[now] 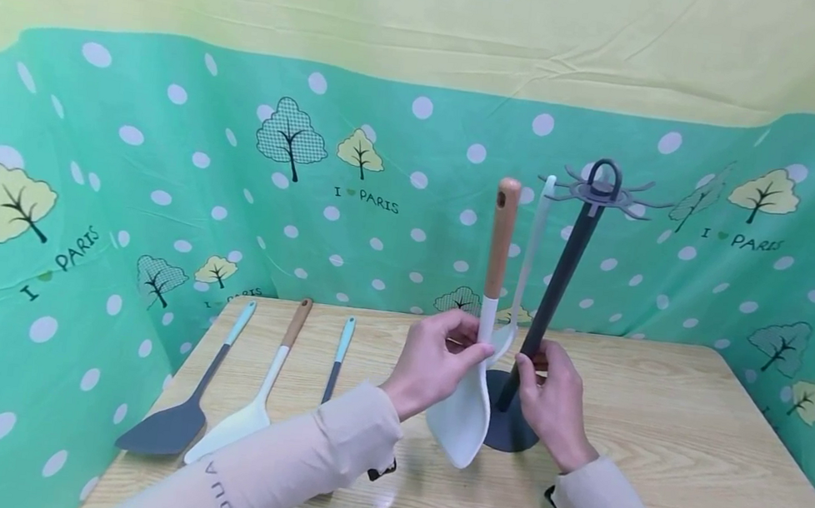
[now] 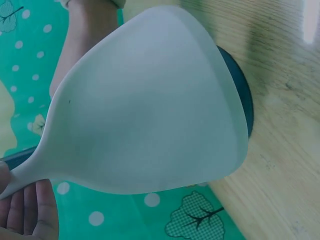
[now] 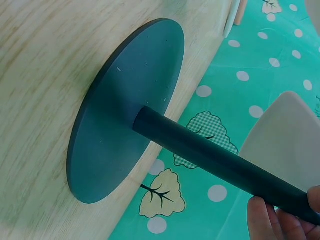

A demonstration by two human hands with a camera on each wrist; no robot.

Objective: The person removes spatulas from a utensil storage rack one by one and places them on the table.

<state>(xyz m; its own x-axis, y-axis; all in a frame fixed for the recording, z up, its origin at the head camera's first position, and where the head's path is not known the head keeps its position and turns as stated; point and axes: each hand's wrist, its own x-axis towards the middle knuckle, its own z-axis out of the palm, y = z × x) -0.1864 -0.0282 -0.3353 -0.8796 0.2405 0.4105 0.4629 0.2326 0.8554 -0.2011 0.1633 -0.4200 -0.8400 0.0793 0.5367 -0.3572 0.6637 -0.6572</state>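
Note:
My left hand [image 1: 440, 362] pinches a white turner [image 1: 460, 419] by its neck, with its wooden-ended handle upright and its blade hanging down. The turner's broad blade [image 2: 150, 105] fills most of the left wrist view. My right hand [image 1: 555, 401] grips the pole [image 1: 561, 284] of a dark utensil stand partway up, fingers curled round it. At the top of the stand a loop rises above a ring of hooks [image 1: 601, 194]. From the left hooks hangs a pale-handled utensil [image 1: 533, 251], its lower end partly hidden by the left hand. The stand's round base [image 3: 130, 110] is at the table.
On the left of the wooden table [image 1: 694, 454] lie a dark grey turner [image 1: 164, 427] with a mint handle, a white wooden-handled turner [image 1: 237, 427] and a mint-handled utensil [image 1: 346, 339], its head behind my left sleeve. A patterned green curtain [image 1: 376, 267] stands behind and at both sides.

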